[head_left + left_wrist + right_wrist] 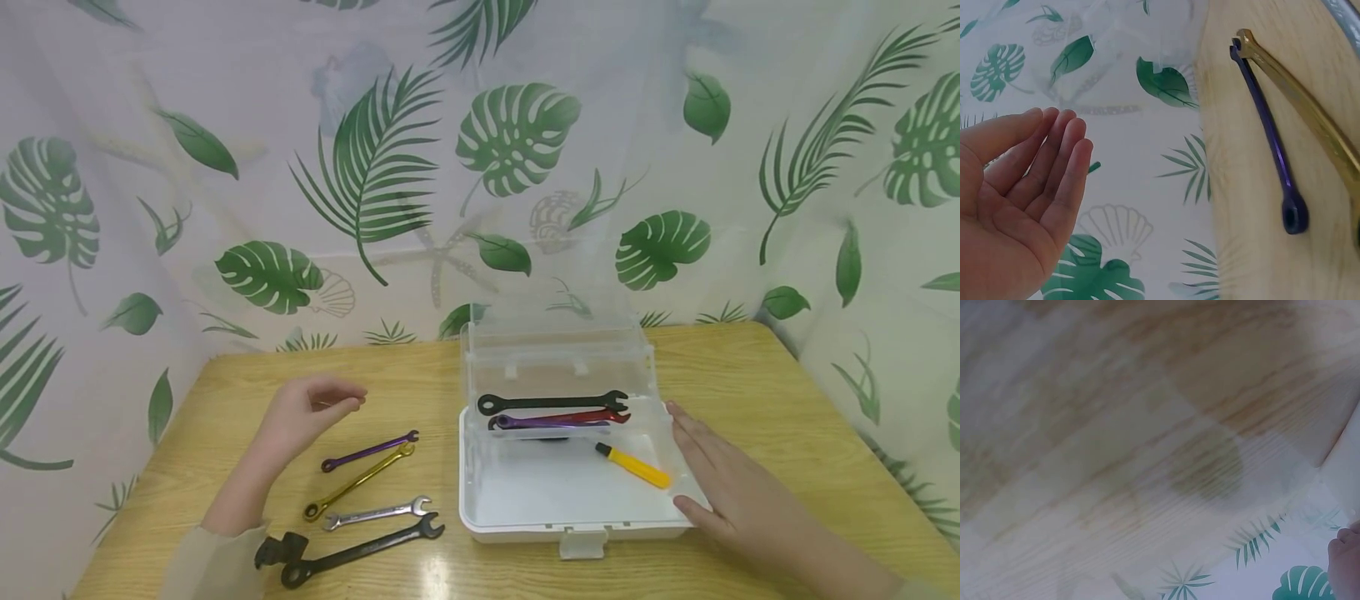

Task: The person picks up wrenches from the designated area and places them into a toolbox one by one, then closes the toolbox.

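Your left hand point(303, 412) hangs above the wooden table point(750, 375) with fingers loosely curled and empty; the left wrist view shows the palm point(1016, 206) open, fingers close together, touching nothing. Just right of it and toward you lie four loose wrenches: a slim purple wrench point(369, 451), a gold ratchet wrench point(358, 482) whose open end touches the purple one's, a silver wrench point(377, 513), and a long black wrench point(360, 551) nearest the table's front edge, beside a small black clip-like piece point(279, 548).

Your right hand point(723, 479) lies flat, fingers straight and spread, against the right side of the white plastic toolbox point(570, 500), thumb at its front corner. Its clear lid point(555, 342) stands open at the back. Inside rest a black wrench point(552, 402), a red wrench point(592, 415), a purple wrench point(551, 423) and a yellow-handled tool point(633, 466).

No writing can be read on anything.

Bare tabletop lies behind the box and to its right; leaf-print curtain point(517, 142) closes in the back and both sides.
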`<state>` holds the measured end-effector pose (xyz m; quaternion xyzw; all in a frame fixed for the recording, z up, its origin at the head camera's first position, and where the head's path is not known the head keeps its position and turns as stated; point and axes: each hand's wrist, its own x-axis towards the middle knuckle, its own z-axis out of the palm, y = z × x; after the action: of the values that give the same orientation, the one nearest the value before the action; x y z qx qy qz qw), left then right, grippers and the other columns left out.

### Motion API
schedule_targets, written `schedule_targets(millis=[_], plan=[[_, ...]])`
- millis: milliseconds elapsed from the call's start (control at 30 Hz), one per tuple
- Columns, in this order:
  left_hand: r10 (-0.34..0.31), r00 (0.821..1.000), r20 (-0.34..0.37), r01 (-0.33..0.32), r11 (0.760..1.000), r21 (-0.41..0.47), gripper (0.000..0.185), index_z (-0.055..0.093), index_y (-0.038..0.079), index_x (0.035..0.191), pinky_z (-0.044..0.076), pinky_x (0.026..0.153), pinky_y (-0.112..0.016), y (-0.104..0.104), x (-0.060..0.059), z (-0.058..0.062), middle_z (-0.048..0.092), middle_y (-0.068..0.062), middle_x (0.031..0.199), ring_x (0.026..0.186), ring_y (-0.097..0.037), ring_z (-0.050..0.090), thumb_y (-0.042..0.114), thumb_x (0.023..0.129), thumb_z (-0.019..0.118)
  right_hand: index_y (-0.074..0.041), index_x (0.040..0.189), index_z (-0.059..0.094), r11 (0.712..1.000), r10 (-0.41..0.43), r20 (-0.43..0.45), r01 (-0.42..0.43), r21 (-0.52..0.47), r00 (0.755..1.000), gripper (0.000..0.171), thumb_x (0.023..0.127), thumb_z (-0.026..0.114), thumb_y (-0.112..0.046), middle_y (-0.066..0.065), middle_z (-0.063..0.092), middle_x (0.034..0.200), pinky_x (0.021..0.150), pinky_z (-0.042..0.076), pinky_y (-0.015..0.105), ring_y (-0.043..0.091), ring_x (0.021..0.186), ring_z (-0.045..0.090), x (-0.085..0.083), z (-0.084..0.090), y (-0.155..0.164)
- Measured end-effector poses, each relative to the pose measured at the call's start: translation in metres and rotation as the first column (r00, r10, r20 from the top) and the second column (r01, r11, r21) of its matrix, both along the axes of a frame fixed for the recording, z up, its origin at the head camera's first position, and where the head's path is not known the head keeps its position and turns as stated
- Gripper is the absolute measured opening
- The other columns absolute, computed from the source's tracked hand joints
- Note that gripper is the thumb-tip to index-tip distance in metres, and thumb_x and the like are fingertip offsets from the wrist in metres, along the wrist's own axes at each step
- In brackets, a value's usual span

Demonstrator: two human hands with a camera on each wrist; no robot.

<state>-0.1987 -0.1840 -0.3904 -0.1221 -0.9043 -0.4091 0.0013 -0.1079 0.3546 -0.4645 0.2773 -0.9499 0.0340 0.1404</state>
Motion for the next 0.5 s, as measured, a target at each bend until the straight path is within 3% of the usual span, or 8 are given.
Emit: schedule_targets(millis=[200,500], plan=[[0.026,0.999,0.04,-0.026,1.0,-0.002,0.019,0.078,0.001,0.117,0.061,0.089,-0.034,-0.008,0.002,-0.014,0.08,-0.016,0.116,0.104,-0.029,0.076,0.01,0.102,0.071,0.001,0.166,0.026,1.0,0.019,-0.016,-0.019,-0.008,1.0,0.091,0.1,0.069,-0.042,0.013,0.026,0.176,0.126,-0.009,0.009,-0.006,0.161,-0.008,-0.001,-0.001,0.0],[0.06,0.994,0.095,-0.054,0.997,-0.06,0.018,0.079,0.001,0.114,0.062,0.086,-0.036,-0.014,0.001,-0.044,0.08,-0.016,0.114,0.101,-0.028,0.075,0.01,0.101,0.072,-0.001,0.168,0.023,1.0,-0.013,0.017,0.013,0.003,1.0,0.091,0.101,0.067,-0.045,0.011,0.024,0.177,0.125,-0.01,0.008,0.004,0.165,0.005,0.0,-0.001,0.0]])
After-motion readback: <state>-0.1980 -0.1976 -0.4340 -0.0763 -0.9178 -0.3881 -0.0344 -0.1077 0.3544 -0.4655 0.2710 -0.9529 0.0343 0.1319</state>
